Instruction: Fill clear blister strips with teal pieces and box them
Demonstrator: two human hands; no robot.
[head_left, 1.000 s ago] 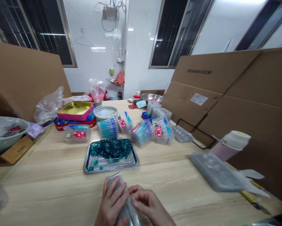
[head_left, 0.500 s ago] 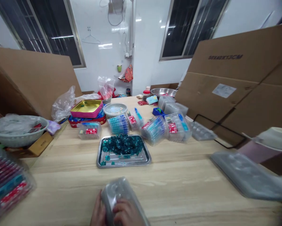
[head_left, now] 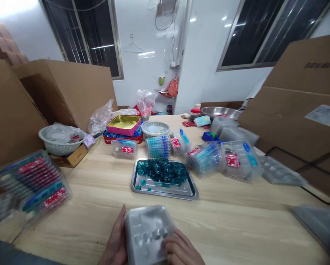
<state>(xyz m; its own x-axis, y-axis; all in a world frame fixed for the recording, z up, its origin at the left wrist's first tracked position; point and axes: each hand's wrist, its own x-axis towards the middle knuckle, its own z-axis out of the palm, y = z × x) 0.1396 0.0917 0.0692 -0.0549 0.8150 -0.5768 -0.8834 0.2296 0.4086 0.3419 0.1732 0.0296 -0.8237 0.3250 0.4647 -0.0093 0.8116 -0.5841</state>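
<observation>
A stack of clear plastic blister trays is between my hands at the front of the table. My left hand presses along its left side, thumb up the edge. My right hand grips the right edge with curled fingers. Just beyond lies a metal tray heaped with teal translucent pieces. Behind it, clear packs with blue items stand in a row, some with red-and-white inserts.
At left lie stacked filled packs and a basket with plastic bags. Farther back are a pink tin and a white basket. Cardboard sheets flank the table. More clear trays lie at right, partly blurred.
My view has turned left, so things sit farther right in the picture. The tray stack is now more upright and face-on, and my right hand has moved from its top to its right edge.
</observation>
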